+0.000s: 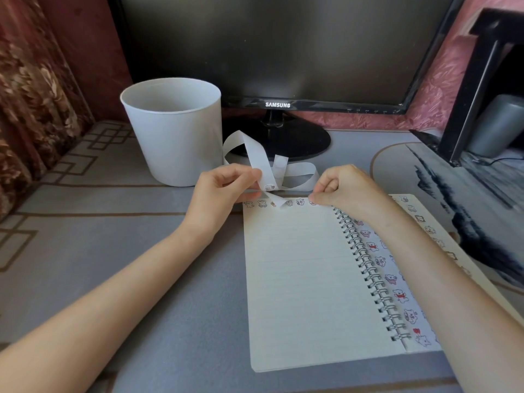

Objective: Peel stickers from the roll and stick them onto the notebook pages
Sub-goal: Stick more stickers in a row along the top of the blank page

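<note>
Monitor (pixel 283 38): "SAMSUNG" in white capitals, centred on the lower edge of its black frame, just above the stand.
Frame marks (pixel 374 111): a row of tiny pale symbols at the lower right of the same frame, too small to read.
Sticker strip (pixel 269 187): one small cartoon figure near its end, no letters legible.
Stickers (pixel 262 204): cartoon figures only, along the top edge of the page.
Notebook (pixel 297 279): faint ruled lines, no written words or numbers.

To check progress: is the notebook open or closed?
Open. The notebook lies flat, lined page and stickered page showing either side of the spiral binding.
</note>
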The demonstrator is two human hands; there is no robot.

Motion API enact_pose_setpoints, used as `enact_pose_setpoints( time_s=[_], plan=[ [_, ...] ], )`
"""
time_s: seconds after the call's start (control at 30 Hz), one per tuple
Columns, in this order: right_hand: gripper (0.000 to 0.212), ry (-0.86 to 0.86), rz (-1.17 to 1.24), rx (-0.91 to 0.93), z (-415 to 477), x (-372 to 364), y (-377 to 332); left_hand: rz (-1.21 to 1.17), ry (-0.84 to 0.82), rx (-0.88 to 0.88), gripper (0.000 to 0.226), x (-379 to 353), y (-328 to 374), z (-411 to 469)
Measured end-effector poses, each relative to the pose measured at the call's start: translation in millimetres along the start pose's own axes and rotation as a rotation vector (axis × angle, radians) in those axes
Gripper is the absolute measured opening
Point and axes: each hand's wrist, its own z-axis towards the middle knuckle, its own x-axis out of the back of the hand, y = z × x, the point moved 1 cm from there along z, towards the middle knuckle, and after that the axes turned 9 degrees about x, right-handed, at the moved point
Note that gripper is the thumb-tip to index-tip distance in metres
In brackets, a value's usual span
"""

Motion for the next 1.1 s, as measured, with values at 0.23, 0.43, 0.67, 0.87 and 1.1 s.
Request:
enact_pose_setpoints(
  time_s=[0.23, 0.43, 0.67, 0.87, 1.1],
  plan=[
    [0.021, -0.006, 0.066, -0.02, 1.2, 1.6, 4.6, -0.002, -0.01, -0.007, 0.019, 0.0, -0.4, -0.3],
    [0.01, -0.012, 0.133, -0.065, 4.7, 2.4, 12.9, 0.003, -0.009, -0.009, 0.019, 0.6, -0.9, 0.2],
    [0.016, -0.036, 0.242, -0.087, 2.2, 10.6, 11.7, 0.021, -0.007, -0.007, 0.019, 0.7, -0.2, -0.1],
    [0.014, -0.077, 0.2, -0.073, 0.0, 8.3, 8.8, 0.009, -0.01, -0.006, 0.02, 0.1, 0.8, -0.8],
    [0.005, 0.007, 0.243, -0.062, 0.5, 11.6, 8.9, 0.005, -0.006, -0.019, 0.02, -0.7, 2.3, -1.6]
  ],
)
